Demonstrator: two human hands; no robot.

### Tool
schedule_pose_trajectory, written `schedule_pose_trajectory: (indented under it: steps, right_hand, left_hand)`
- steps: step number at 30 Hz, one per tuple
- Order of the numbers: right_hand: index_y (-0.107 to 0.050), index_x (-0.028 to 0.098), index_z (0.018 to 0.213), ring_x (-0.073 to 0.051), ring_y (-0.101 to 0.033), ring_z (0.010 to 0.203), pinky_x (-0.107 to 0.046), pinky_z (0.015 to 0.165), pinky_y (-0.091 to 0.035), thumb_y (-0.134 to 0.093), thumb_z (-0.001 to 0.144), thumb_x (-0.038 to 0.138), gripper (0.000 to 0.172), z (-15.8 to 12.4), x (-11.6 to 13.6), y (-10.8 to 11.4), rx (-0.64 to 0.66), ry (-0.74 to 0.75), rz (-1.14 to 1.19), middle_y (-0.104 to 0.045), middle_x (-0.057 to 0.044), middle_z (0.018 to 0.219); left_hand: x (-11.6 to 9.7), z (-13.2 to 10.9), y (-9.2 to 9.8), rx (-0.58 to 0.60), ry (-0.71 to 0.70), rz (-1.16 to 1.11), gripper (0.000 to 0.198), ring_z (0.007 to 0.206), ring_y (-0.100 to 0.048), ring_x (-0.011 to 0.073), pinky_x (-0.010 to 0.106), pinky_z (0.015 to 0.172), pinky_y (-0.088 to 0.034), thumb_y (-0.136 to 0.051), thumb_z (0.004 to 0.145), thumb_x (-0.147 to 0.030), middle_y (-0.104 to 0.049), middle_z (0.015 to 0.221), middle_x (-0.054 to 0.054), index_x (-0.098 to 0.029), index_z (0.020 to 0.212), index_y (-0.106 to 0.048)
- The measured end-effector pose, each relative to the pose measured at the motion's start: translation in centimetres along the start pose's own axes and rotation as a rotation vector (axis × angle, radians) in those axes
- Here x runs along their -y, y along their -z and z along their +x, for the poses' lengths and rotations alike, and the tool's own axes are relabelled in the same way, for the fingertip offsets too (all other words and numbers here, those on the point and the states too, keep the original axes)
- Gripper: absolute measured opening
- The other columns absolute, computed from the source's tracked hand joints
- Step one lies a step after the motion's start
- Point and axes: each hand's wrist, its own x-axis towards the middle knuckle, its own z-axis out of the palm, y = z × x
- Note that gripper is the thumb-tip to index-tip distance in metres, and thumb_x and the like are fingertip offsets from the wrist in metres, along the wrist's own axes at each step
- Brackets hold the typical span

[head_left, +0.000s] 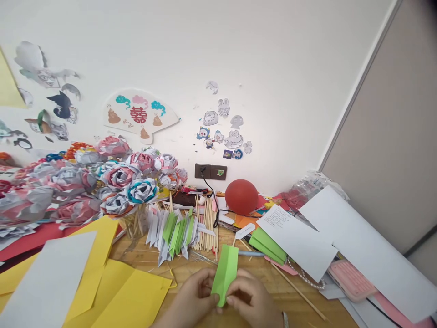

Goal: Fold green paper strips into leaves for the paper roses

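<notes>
A narrow strip of green paper [225, 271], creased lengthwise, stands tilted between my two hands at the table's front. My left hand [194, 296] pinches its lower left edge. At the lower right edge, the fingers of my right hand [251, 296] are closed on the same strip. Just beyond lies a row of folded white and green paper pieces [175, 232], with several thin wooden sticks [209, 223] beside them. More green paper [268, 245] is stacked to the right, partly under a white printed sheet [293, 234].
Paper roses [123, 175] crowd the left back. Yellow sheets [133, 296] and a white sheet [48, 278] cover the left front. A red balloon [241, 197] rests near the wall by a black cable [215, 214]. A pink keyboard-like device [351, 279] lies right, under white paper [375, 255].
</notes>
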Motion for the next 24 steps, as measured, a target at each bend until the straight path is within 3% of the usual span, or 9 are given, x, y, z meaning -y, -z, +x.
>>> schedule_pose_trajectory:
  steps: [6,10,14,24]
  right_hand:
    - [-0.057,0.017,0.072,-0.016,-0.053,0.059,-0.025,0.055,-0.041,-0.064,0.072,0.033,0.017,0.0,-1.1,-1.3,-0.085,-0.313,0.098,-0.055,-0.001,0.065]
    - [-0.056,0.017,0.074,-0.014,-0.049,0.059,-0.023,0.055,-0.039,-0.06,0.069,0.02,0.007,0.1,-0.8,-1.4,-0.112,-0.339,0.078,-0.051,0.002,0.064]
    - [-0.054,0.018,0.073,-0.011,-0.045,0.055,-0.021,0.052,-0.034,-0.054,0.063,0.009,0.013,0.1,-0.3,-1.4,-0.093,-0.369,0.041,-0.046,0.004,0.061]
    - [-0.054,0.018,0.072,-0.01,-0.04,0.051,-0.02,0.049,-0.031,-0.05,0.06,0.005,0.019,0.3,0.1,-1.6,-0.092,-0.368,-0.019,-0.042,0.006,0.059]
  left_hand:
    - [0.6,0.1,-0.3,0.001,-0.038,-0.006,0.019,0.066,-0.06,0.0165,0.028,0.063,-0.046,-0.069,0.059,-0.018,-0.063,0.072,-0.001,-0.017,0.075,-0.058]
    - [0.9,0.2,-0.3,0.048,-0.022,-0.024,0.024,0.062,-0.059,0.014,0.027,0.061,-0.045,-0.072,0.062,-0.024,-0.063,0.075,-0.001,-0.016,0.078,-0.057]
    - [1.7,0.4,-0.1,0.059,-0.015,-0.021,0.028,0.06,-0.059,0.0144,0.027,0.057,-0.044,-0.074,0.06,-0.023,-0.063,0.073,0.0,-0.016,0.079,-0.054]
    - [2.7,0.7,-0.3,0.035,-0.008,0.022,0.024,0.056,-0.059,0.0158,0.028,0.053,-0.046,-0.068,0.06,-0.021,-0.062,0.071,0.0,-0.017,0.078,-0.053]
